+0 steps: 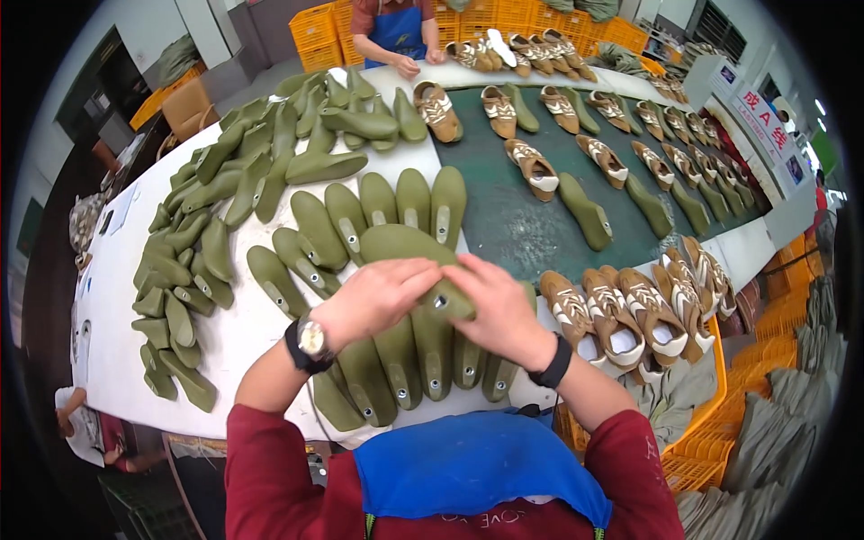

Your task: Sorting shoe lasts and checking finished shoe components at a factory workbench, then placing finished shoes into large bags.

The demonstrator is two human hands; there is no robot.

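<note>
Olive shoe form held aslant, toe to the far left

From my remote seat, the blue apron comes nearest, close to the near edge of the white table. Past it lies the front row of forms, side by side, their holed ends toward the apron.

Over that row's far end I see the held form. Its long axis runs slantwise: rounded toe away and to the left, holed heel near and to the right. The right hand is nearer the heel, and I read it as wrapped around that end. The left hand has its fingers laid along the form's near side; its thumb is hidden, so I cannot tell whether it clamps. The two hands' fingertips come close together above the heel half.

Beyond the toe, the back row of forms leaves me little room straight ahead. To the left, a bare strip of table separates the rows from the heap of forms. To the right, the green surface has an open patch before its shoes and forms begin; brown shoes crowd the edge nearer the right arm. Farthest off, a co-worker stands across the table.
</note>
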